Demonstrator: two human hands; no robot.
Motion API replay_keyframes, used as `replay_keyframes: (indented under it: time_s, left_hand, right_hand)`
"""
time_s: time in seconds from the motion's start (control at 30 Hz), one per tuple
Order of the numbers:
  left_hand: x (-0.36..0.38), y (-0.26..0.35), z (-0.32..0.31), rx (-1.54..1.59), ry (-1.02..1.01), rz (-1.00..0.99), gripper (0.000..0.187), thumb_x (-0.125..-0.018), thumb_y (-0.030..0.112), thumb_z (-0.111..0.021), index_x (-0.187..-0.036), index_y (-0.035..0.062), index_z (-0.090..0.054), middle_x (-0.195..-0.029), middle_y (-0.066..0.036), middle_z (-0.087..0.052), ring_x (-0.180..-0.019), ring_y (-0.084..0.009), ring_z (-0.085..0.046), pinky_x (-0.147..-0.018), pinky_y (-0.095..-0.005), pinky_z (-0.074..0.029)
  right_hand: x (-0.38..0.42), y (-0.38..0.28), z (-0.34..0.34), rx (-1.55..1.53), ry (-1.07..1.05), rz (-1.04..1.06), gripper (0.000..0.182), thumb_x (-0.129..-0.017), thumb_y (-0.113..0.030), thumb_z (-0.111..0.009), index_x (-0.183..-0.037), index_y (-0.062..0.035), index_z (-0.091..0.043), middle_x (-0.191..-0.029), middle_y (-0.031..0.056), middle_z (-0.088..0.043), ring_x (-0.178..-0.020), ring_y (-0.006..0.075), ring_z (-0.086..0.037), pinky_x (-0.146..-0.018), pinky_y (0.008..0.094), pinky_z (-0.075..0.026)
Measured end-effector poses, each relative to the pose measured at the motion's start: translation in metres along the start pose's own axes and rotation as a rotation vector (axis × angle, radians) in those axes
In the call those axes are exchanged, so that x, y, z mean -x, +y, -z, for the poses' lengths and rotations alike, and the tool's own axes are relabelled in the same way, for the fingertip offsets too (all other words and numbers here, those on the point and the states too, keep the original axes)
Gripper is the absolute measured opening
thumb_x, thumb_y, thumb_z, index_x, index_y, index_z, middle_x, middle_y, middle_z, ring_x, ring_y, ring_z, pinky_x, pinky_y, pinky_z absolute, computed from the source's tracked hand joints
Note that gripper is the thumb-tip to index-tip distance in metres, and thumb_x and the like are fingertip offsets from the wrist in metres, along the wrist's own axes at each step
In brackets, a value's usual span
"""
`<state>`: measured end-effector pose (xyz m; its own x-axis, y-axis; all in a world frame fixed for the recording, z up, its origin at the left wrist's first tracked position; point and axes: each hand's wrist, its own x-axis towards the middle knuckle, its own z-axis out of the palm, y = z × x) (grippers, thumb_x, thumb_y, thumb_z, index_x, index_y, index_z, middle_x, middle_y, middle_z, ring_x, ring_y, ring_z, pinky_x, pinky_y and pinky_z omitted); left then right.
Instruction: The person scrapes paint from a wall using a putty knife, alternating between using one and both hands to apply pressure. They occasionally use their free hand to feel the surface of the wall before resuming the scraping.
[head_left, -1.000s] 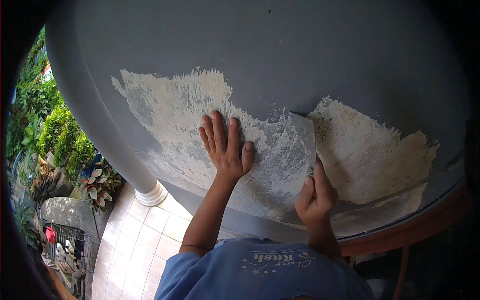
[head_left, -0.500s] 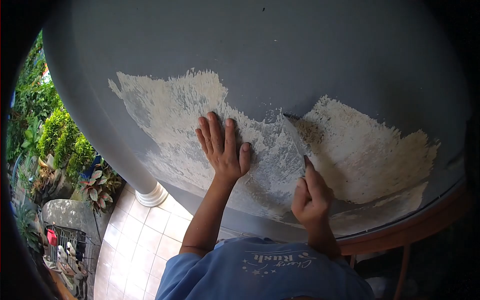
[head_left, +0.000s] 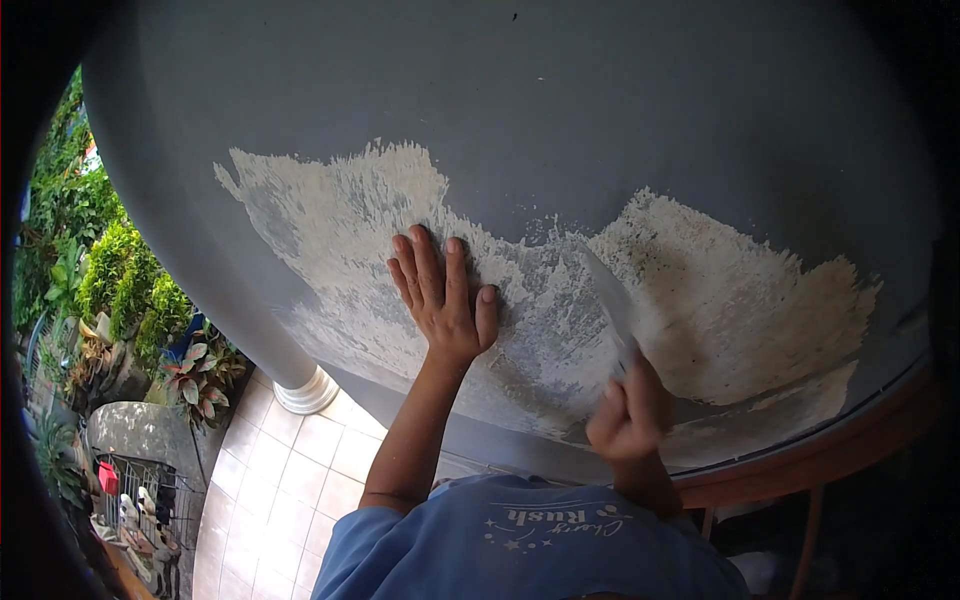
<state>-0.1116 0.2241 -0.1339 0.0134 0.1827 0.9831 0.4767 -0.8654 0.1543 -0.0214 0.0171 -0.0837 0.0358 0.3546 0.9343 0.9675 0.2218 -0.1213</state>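
Observation:
My left hand (head_left: 440,300) lies flat with fingers spread on the grey wall (head_left: 520,120), over a rough pale patch (head_left: 350,205) where the paint is gone. To its right, my right hand (head_left: 630,410) is closed around a scraper (head_left: 611,290) with a long, narrow metal blade. The blade points up and to the left, across the band of mixed grey and white between the two bare areas. Motion blurs the right hand and part of the blade; the fingers hide most of the handle. Ragged paint edges border the second bare patch (head_left: 740,300) on the right.
A reddish-brown rail (head_left: 810,462) curves along the lower right. At left, a rounded grey column (head_left: 200,250) meets a white base (head_left: 306,392) on the tiled floor (head_left: 275,470). Beyond stand green plants (head_left: 125,265) and a wire rack (head_left: 150,490) holding several things.
My right hand has drawn the scraper slightly down and to the right, and its blade has shifted the same way. My left hand stays on the wall.

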Motion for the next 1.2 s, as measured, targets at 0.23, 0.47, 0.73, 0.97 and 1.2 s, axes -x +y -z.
replay_keyframes:
  time_s: [0.23, 0.47, 0.73, 0.97, 1.2]
  left_hand:
    - [0.000, -0.001, 0.001, -0.001, -0.004, 0.001, 0.058, -0.095, 0.032, -0.030, -0.143, -0.0009, -0.032, -0.148, -0.031, -0.022, -0.139, -0.0466, -0.016, -0.112, -0.0549, -0.010]
    - [0.001, -0.002, 0.000, -0.016, 0.000, -0.003, 0.059, -0.095, 0.033, -0.031, -0.143, -0.0007, -0.032, -0.147, -0.031, -0.023, -0.139, -0.0460, -0.016, -0.112, -0.0548, -0.010]
    - [0.000, 0.000, 0.006, -0.027, -0.014, -0.002, 0.056, -0.096, 0.030, -0.032, -0.142, -0.0014, -0.033, -0.145, -0.031, -0.028, -0.138, -0.0452, -0.021, -0.112, -0.0535, -0.014]
    - [-0.029, 0.053, 0.075, 0.677, -0.332, 0.087, 0.023, -0.085, 0.011, -0.055, -0.101, -0.0031, -0.064, -0.095, -0.019, -0.064, -0.081, -0.0327, -0.065, -0.070, -0.0357, -0.052]
    - [-0.036, 0.100, 0.054, 1.431, -0.684, 0.602, 0.050, -0.101, 0.029, -0.024, -0.117, -0.0074, -0.056, -0.117, -0.021, -0.061, -0.108, -0.0285, -0.060, -0.094, -0.0346, -0.044]
  right_hand:
    - [0.000, -0.001, 0.003, -0.011, -0.008, -0.002, 0.041, -0.082, 0.001, -0.055, -0.122, 0.0067, -0.054, -0.062, 0.0098, -0.051, -0.047, 0.0198, -0.050, -0.042, 0.0306, -0.040]
    - [-0.003, -0.005, 0.000, -0.026, -0.013, -0.034, 0.042, -0.083, 0.000, -0.055, -0.125, 0.0058, -0.052, -0.063, 0.0095, -0.051, -0.047, 0.0215, -0.051, -0.043, 0.0318, -0.041]
    - [-0.004, -0.016, -0.002, 0.037, -0.154, -0.194, 0.045, -0.081, 0.000, -0.060, -0.126, -0.0031, -0.056, -0.068, 0.0074, -0.051, -0.054, 0.0203, -0.053, -0.045, 0.0317, -0.042]
    - [0.006, -0.013, -0.010, 0.195, -0.079, -0.154, 0.054, -0.076, 0.000, -0.063, -0.128, -0.0151, -0.059, -0.075, 0.0063, -0.049, -0.062, 0.0179, -0.055, -0.048, 0.0298, -0.045]
    - [0.004, -0.025, 0.000, 0.015, -0.105, -0.219, 0.055, -0.080, -0.001, -0.059, -0.133, -0.0047, -0.049, -0.079, 0.0116, -0.054, -0.067, 0.0241, -0.060, -0.053, 0.0316, -0.048]
